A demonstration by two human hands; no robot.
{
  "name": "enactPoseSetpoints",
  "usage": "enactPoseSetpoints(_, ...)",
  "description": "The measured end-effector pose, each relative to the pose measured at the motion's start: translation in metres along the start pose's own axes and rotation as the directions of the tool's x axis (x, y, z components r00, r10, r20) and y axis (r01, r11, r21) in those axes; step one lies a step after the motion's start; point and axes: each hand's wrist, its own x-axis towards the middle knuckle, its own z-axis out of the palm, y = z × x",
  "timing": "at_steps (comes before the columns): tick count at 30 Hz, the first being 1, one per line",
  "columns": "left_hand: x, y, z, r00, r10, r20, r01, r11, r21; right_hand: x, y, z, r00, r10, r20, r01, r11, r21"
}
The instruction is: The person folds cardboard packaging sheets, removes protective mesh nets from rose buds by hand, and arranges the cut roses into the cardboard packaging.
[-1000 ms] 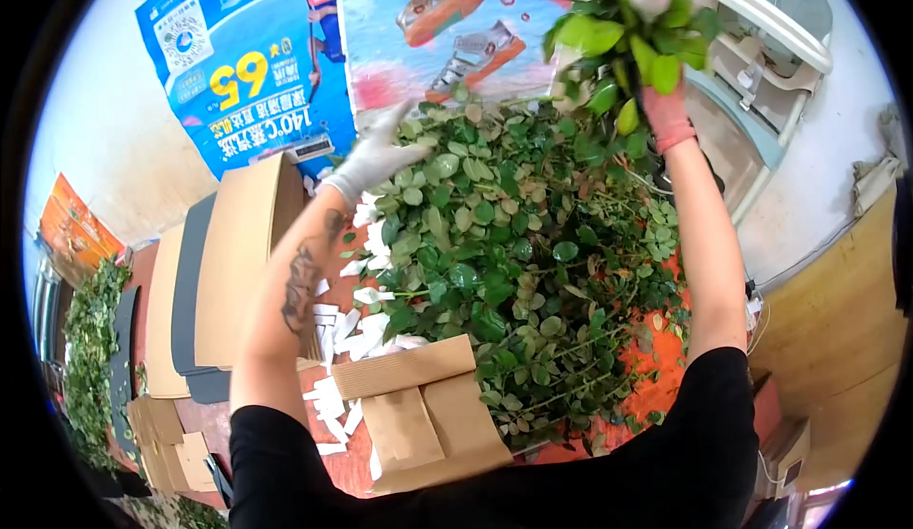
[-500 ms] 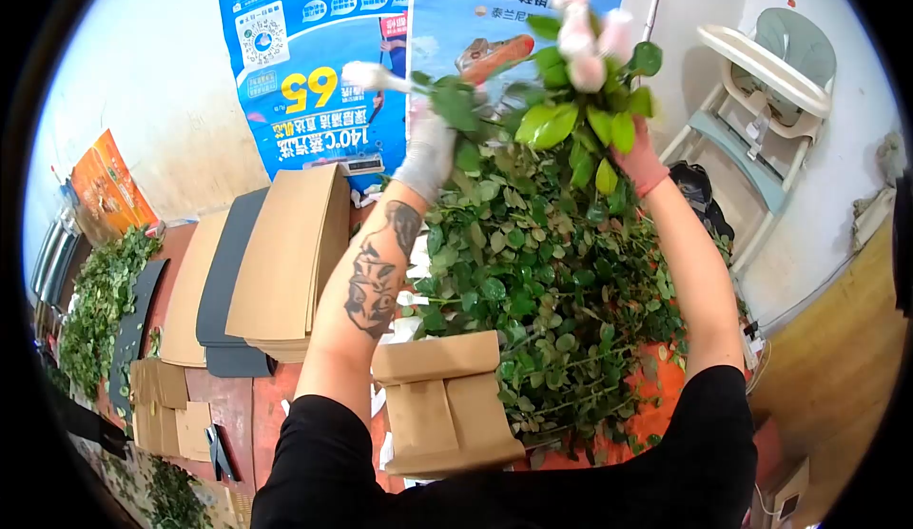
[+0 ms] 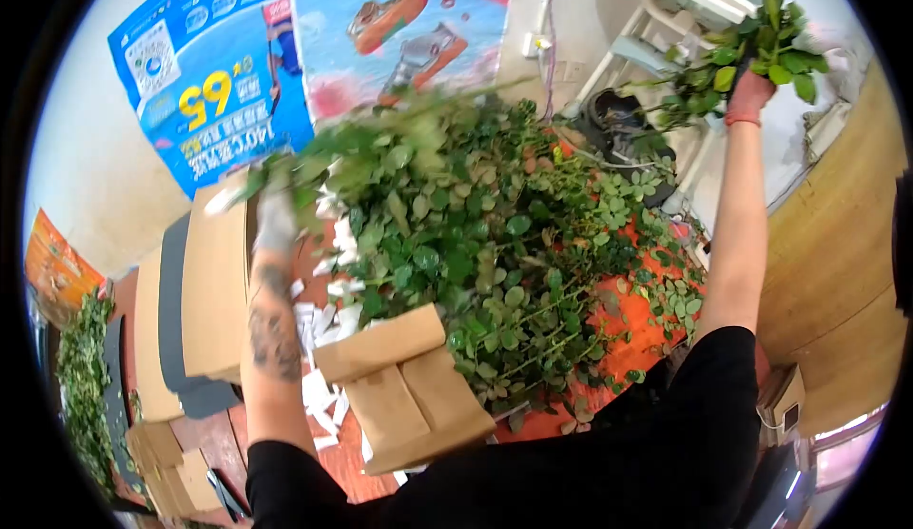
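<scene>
My left hand (image 3: 277, 222), in a pale glove and smeared by motion, is closed on a rose (image 3: 224, 202) with a white-covered bud. Its leafy stem trails rightward over the pile of leafy stems (image 3: 495, 234). At the upper right my right hand (image 3: 751, 99), in a reddish glove, grips a bunch of roses (image 3: 787, 53) by the stems. Dark leaves show above the fist and cut stems stick out to its left; the pale flower heads are mostly lost against the wall.
A folded brown cardboard piece (image 3: 404, 405) lies before me, with white paper scraps (image 3: 323, 401) beside it. Stacked brown cardboard sheets (image 3: 214, 291) stand at the left, near scissors (image 3: 226, 494). A high chair (image 3: 632, 53) and dark shoes (image 3: 618, 125) are at the back right.
My hands have moved apart: the left went left and down with its rose, the right swung far right with the bunch. My view has turned to the right.
</scene>
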Motion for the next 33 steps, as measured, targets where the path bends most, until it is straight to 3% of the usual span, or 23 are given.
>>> enactPoseSetpoints(1,0.031,-0.034,-0.019,0.984,-0.178,0.024,0.171,0.968,0.182,0.003,0.003,-0.003,0.994,-0.105,-0.017,0.106,0.992,0.071)
enactPoseSetpoints(2,0.002,-0.033,0.011,0.895,-0.442,-0.055,0.423,0.805,0.415,0.005,0.001,-0.002,0.977,-0.208,-0.042,0.212,0.966,0.147)
enactPoseSetpoints(3,-0.019,-0.027,0.039,0.867,-0.467,-0.175,0.419,0.491,0.764,-0.006,-0.005,-0.014,0.962,-0.265,0.068,0.257,0.960,0.108)
enactPoseSetpoints(4,-0.003,-0.042,0.014,0.903,-0.428,0.039,0.073,0.243,0.967,-0.018,-0.013,-0.026,0.931,-0.319,0.179,0.310,0.947,0.079)
enactPoseSetpoints(5,-0.032,-0.020,0.049,0.903,-0.430,0.010,0.018,0.061,0.998,-0.030,-0.020,-0.039,0.885,-0.368,0.286,0.365,0.929,0.063)
enactPoseSetpoints(6,-0.060,-0.004,0.063,0.925,-0.379,0.022,0.034,0.140,0.990,-0.052,-0.019,-0.050,0.806,-0.490,0.331,0.447,0.871,0.203)
enactPoseSetpoints(7,-0.092,0.013,0.072,0.919,-0.361,0.156,-0.054,0.279,0.959,-0.074,-0.019,-0.060,0.708,-0.602,0.369,0.494,0.796,0.350)
enactPoseSetpoints(8,-0.124,0.021,0.074,0.896,-0.409,0.174,-0.051,0.296,0.954,-0.087,-0.054,-0.096,0.606,-0.576,0.549,0.230,0.788,0.572)
enactPoseSetpoints(9,-0.177,0.029,0.090,0.862,-0.397,0.314,-0.082,0.502,0.861,-0.100,-0.089,-0.131,0.477,-0.524,0.706,-0.107,0.762,0.639)
enactPoseSetpoints(10,-0.211,0.028,0.097,0.740,-0.469,0.482,-0.456,0.176,0.872,-0.122,-0.126,-0.154,0.313,-0.481,0.819,-0.499,0.651,0.572)
enactPoseSetpoints(11,-0.258,0.020,0.105,0.705,-0.600,0.378,-0.404,0.098,0.910,-0.143,-0.162,-0.176,0.136,-0.417,0.899,-0.803,0.486,0.347)
enactPoseSetpoints(12,-0.303,-0.008,0.080,0.708,-0.470,0.526,-0.574,0.051,0.818,-0.156,-0.179,-0.189,0.114,-0.511,0.852,-0.697,0.570,0.435)
enactPoseSetpoints(13,-0.330,-0.019,0.078,0.699,-0.585,0.411,-0.466,0.062,0.883,-0.170,-0.196,-0.202,0.090,-0.600,0.795,-0.578,0.619,0.532)
enactPoseSetpoints(14,-0.346,-0.032,0.074,0.708,-0.640,0.299,-0.431,-0.057,0.901,-0.181,-0.222,-0.224,0.076,-0.718,0.692,-0.387,0.619,0.684)
enactPoseSetpoints(15,-0.353,-0.040,0.069,0.725,-0.655,0.215,-0.340,-0.069,0.938,-0.193,-0.248,-0.247,0.059,-0.818,0.572,-0.189,0.554,0.811)
enactPoseSetpoints(17,-0.364,-0.054,0.059,0.742,-0.652,0.156,-0.291,-0.104,0.951,-0.202,-0.296,-0.282,-0.143,-0.877,0.460,0.144,0.441,0.886)
enactPoseSetpoints(18,-0.372,-0.063,0.053,0.763,-0.637,0.106,-0.246,-0.134,0.960,-0.201,-0.320,-0.298,-0.284,-0.819,0.498,0.167,0.469,0.867)
enactPoseSetpoints(19,-0.380,-0.073,0.048,0.832,-0.528,0.172,-0.273,-0.119,0.955,-0.214,-0.327,-0.303,-0.267,-0.832,0.487,0.152,0.462,0.874)
enactPoseSetpoints(24,-0.382,-0.090,0.046,0.858,-0.499,0.121,-0.203,-0.112,0.973,-0.269,-0.357,-0.315,-0.307,-0.842,0.444,0.081,0.442,0.893)
enactPoseSetpoints(26,-0.382,-0.086,0.050,0.857,-0.511,0.071,-0.205,-0.211,0.956,-0.308,-0.364,-0.312,-0.423,-0.805,0.415,0.097,0.416,0.904)
enactPoseSetpoints(28,-0.381,-0.083,0.054,0.844,-0.536,0.036,-0.176,-0.212,0.961,-0.350,-0.361,-0.305,-0.577,-0.726,0.373,-0.041,0.483,0.875)
enactPoseSetpoints(30,-0.379,-0.084,0.052,0.834,-0.552,0.024,-0.158,-0.197,0.968,-0.370,-0.346,-0.306,-0.471,-0.804,0.364,-0.046,0.434,0.900)
enactPoseSetpoints(33,-0.380,-0.092,0.047,0.842,-0.538,0.038,-0.157,-0.177,0.972,-0.316,-0.356,-0.319,-0.501,-0.721,0.479,0.107,0.498,0.861)
